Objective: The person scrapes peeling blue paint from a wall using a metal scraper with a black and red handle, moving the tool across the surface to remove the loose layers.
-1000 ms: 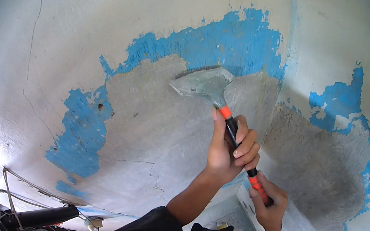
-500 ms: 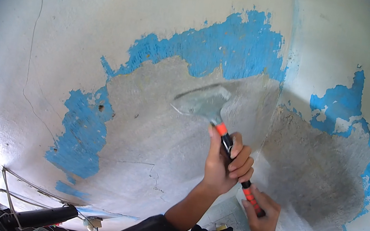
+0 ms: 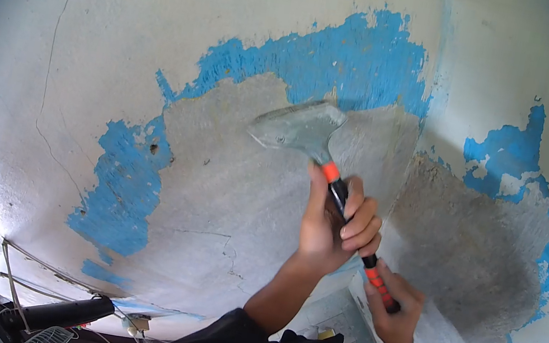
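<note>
A long-handled scraper (image 3: 300, 128) with a wide, dusty metal head and a black and orange handle slants up in front of the wall. My left hand (image 3: 338, 222) wraps round the upper handle, thumb stretched along it just below the head. Lower down, my right hand (image 3: 397, 305) grips the orange-ringed end of the handle. The scraper's edge overlaps the border between the bare grey plaster (image 3: 214, 183) and a band of blue paint (image 3: 336, 62).
Off-white paint (image 3: 141, 11) surrounds the stripped area. A corner line divides it from the right wall, which has another grey patch (image 3: 473, 241) and blue remnants (image 3: 506, 152). Cables (image 3: 47, 271) and a black tube-shaped object (image 3: 66, 311) are at lower left.
The scraper head has moved up the wall and slightly left, from the grey plaster to the lower border of the blue paint. Both hands keep hold of the handle.
</note>
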Demonstrator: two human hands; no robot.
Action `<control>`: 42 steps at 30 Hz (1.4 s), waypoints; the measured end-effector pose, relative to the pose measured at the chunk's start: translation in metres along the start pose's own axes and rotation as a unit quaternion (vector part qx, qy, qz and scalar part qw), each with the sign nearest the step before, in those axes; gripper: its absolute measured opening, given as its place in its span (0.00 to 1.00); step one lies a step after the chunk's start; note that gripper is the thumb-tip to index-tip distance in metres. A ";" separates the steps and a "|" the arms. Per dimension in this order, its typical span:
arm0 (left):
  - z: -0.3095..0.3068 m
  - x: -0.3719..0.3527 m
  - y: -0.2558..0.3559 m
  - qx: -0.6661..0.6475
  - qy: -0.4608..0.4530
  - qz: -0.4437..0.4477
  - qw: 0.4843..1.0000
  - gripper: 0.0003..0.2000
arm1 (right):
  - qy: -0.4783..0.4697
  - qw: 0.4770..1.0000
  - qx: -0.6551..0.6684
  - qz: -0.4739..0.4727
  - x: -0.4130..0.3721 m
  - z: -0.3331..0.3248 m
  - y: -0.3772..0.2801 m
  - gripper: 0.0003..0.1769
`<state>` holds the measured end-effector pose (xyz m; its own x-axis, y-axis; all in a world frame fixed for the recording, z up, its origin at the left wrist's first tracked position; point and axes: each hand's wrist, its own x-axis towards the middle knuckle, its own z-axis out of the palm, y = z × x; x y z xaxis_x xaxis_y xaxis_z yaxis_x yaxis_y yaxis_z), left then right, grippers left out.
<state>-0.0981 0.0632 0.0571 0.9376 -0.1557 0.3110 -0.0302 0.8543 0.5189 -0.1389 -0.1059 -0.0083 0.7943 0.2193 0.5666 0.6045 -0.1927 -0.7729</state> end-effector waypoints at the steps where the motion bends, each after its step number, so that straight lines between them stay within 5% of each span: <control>1: 0.005 0.002 0.003 0.003 -0.010 0.006 1.000 0.34 | -0.005 1.000 -0.007 -0.003 0.003 -0.004 -0.004 0.25; 42: 0.011 -0.001 0.001 0.003 0.018 0.017 1.000 0.33 | -0.018 0.998 0.039 0.050 0.003 -0.007 -0.017 0.24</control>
<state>-0.1026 0.0584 0.0660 0.9479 -0.1080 0.2997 -0.0645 0.8563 0.5124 -0.1459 -0.1088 0.0087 0.8465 0.2379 0.4762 0.5151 -0.1405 -0.8455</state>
